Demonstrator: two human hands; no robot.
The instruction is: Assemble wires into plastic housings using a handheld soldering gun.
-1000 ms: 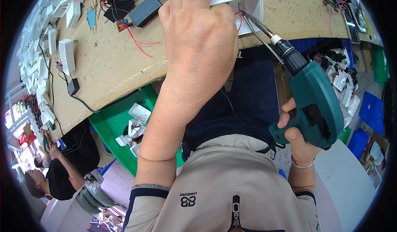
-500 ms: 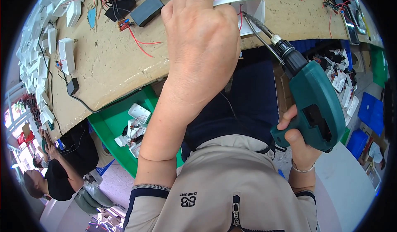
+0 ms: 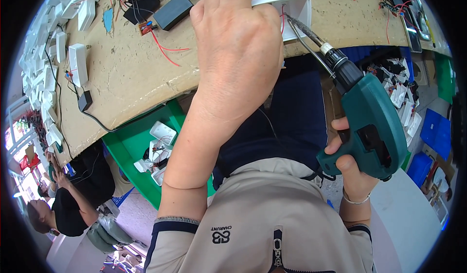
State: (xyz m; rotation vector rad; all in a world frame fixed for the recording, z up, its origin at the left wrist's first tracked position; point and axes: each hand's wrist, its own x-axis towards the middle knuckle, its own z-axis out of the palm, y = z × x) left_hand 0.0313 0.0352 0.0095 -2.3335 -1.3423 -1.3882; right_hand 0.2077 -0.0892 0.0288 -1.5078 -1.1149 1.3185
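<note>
Left grip (image 3: 238,44) holds boxy white plastic housing (image 3: 303,10); right grip (image 3: 356,178) holds teal plastic soldering gun (image 3: 374,112), tip (image 3: 294,20) inside the housing.

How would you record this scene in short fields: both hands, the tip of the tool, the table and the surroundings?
Left hand: holds a white housing
Right hand: grips a green soldering gun
Tool tip: at the housing's open side, near a red wire; contact unclear
Table: black box, circuit board with red wires
Below table: green tray holding white pieces with wires
Background left: a person in black
</note>
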